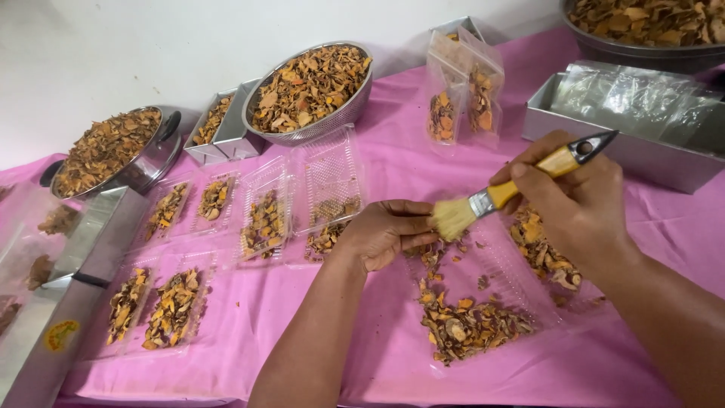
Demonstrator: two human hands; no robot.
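Brushing with the paintbrush (495, 198) clasped in the right hand (574, 204), while the left hand (389, 230) pinches the clear tray (491, 302), risks flicking dried pieces (464, 325) onto the pink worktop (393, 355).

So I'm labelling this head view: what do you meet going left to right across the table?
Lidded steel pot of dried pieces → steel colander bowl of dried pieces → left hand → brush → right hand → steel tray of clear bags.
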